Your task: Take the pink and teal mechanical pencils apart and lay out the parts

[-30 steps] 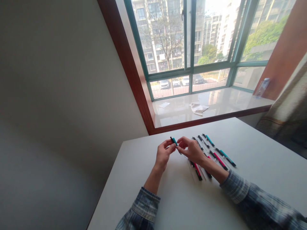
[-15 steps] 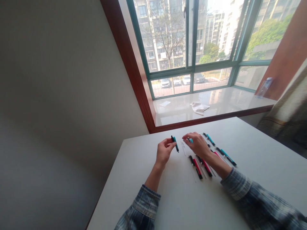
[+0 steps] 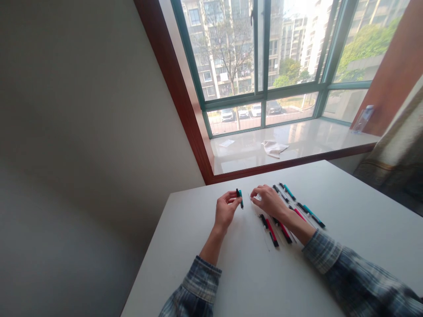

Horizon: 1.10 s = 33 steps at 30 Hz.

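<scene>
My left hand (image 3: 225, 210) is closed in a pinch, holding a black and teal pen (image 3: 240, 199) tilted upright above the white table (image 3: 231, 268). To its right, my right hand (image 3: 268, 201) reaches low over the table with thumb and forefinger brought together. A thin pale pen refill (image 3: 250, 197) shows at those fingertips, though the fingers hide most of it. Below the right wrist lie red and black pen parts (image 3: 271, 231) with slim clear refills. Beyond the hand are more teal and black pen parts (image 3: 290, 192).
At the right of the group is another teal and black pen (image 3: 313, 216). A wall (image 3: 82, 176) borders the table on the left. The window sill (image 3: 307, 136) behind holds a white cloth (image 3: 275, 149), a paper (image 3: 227, 143) and a clear bottle (image 3: 363, 119).
My right hand has shifted slightly left, and its fingertips have closed at the pale refill that lay on the table. The pen in my left hand has turned a little more upright.
</scene>
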Tool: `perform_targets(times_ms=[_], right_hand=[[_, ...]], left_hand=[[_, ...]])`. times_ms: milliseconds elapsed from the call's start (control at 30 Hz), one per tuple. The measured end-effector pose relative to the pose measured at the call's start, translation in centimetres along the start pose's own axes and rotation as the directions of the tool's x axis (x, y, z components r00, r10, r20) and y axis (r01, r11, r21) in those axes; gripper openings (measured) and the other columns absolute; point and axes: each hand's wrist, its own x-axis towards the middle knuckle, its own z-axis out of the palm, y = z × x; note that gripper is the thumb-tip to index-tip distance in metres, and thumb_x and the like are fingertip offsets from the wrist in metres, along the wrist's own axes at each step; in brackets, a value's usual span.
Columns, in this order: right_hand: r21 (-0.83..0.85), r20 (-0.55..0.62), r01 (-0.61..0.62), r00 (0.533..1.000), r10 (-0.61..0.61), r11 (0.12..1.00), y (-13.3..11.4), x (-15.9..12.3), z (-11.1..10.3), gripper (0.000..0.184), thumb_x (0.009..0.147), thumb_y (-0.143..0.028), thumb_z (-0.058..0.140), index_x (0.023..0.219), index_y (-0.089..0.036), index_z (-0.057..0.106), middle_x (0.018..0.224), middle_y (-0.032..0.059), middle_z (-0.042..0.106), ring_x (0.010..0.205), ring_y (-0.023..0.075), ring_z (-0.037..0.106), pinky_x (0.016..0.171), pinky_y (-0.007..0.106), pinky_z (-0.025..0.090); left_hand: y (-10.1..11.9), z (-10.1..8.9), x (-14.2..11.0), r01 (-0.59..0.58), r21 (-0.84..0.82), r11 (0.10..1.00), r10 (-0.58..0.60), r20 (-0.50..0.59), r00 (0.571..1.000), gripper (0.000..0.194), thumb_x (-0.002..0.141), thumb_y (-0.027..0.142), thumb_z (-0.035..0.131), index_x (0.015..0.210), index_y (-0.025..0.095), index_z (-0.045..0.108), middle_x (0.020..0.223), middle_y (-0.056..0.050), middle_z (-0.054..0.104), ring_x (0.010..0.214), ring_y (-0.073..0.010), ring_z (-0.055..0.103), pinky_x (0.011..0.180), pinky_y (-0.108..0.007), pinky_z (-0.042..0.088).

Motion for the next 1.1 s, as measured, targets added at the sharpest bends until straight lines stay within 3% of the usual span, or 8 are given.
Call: perform_targets(times_ms=[100, 267, 467, 600, 900, 1100], right_hand=[[0.189, -0.086, -0.015, 0.996, 0.032, 0.982, -0.5, 0.0, -0.3, 0.012, 0.092, -0.025, 0.062, 0.095, -0.021, 0.073, 0.091, 0.0041, 0.077, 0.084, 0.0199, 0.071, 0.083, 0.033, 0.054], [0.434, -0.134, -0.013, 0.988, 0.079, 0.901, -0.9, -0.1, -0.4, 0.018, 0.094, -0.033, 0.062, 0.099, -0.023, 0.076, 0.093, 0.003, 0.079, 0.085, 0.0201, 0.074, 0.083, 0.033, 0.058], [0.498, -0.213, -0.014, 0.967, 0.138, 0.867, -0.9, 0.1, -0.5, 0.031, 0.097, -0.039, 0.056, 0.113, -0.024, 0.078, 0.107, 0.0062, 0.076, 0.09, 0.0203, 0.071, 0.079, 0.03, 0.057], [0.503, -0.218, -0.052, 0.958, 0.185, 0.863, -0.6, 0.2, -0.4, 0.038, 0.098, -0.043, 0.052, 0.12, -0.023, 0.075, 0.105, 0.008, 0.071, 0.088, 0.0196, 0.068, 0.075, 0.03, 0.055], [0.674, -0.216, -0.006, 0.955, 0.205, 0.739, 0.1, 0.4, 0.6, 0.028, 0.084, -0.046, 0.074, 0.092, -0.019, 0.072, 0.091, 0.0065, 0.077, 0.088, 0.0227, 0.074, 0.084, 0.036, 0.061], [0.663, -0.196, 0.038, 0.972, 0.125, 0.747, -0.4, 0.3, 0.6, 0.026, 0.087, -0.046, 0.071, 0.095, -0.022, 0.077, 0.097, 0.0063, 0.078, 0.091, 0.0239, 0.074, 0.086, 0.039, 0.062]], left_hand=[[0.1, 0.1, -0.1, -0.018, 0.052, 0.998, 0.018, -0.003, 1.0, 0.025, 0.077, 0.035, 0.079, 0.096, 0.019, 0.079, 0.098, -0.009, 0.078, 0.089, -0.0242, 0.07, 0.08, -0.037, 0.057], [0.4, 0.3, -0.4, -0.061, 0.103, 0.993, 0.061, 0.003, 0.998, 0.025, 0.077, 0.039, 0.079, 0.094, 0.021, 0.08, 0.091, -0.007, 0.077, 0.078, -0.0217, 0.068, 0.068, -0.033, 0.057], [0.1, 0.3, -0.4, -0.102, 0.162, 0.982, 0.099, 0.03, 0.995, 0.027, 0.078, 0.042, 0.079, 0.097, 0.022, 0.081, 0.095, -0.008, 0.078, 0.08, -0.0229, 0.069, 0.072, -0.035, 0.056], [0.1, 0.4, -0.5, -0.127, 0.18, 0.975, 0.125, 0.021, 0.992, 0.022, 0.078, 0.041, 0.079, 0.093, 0.025, 0.081, 0.092, -0.007, 0.079, 0.079, -0.0228, 0.069, 0.074, -0.035, 0.055], [0.2, 0.4, -0.9, -0.209, 0.309, 0.928, 0.21, 0.03, 0.977, 0.014, 0.084, 0.036, 0.075, 0.093, 0.028, 0.081, 0.095, -0.004, 0.079, 0.08, -0.0227, 0.069, 0.077, -0.036, 0.054], [0.5, 0.4, -0.9, -0.209, 0.348, 0.914, 0.211, 0.031, 0.977, 0.013, 0.084, 0.035, 0.074, 0.093, 0.028, 0.081, 0.094, -0.004, 0.079, 0.08, -0.0231, 0.069, 0.078, -0.037, 0.053]])
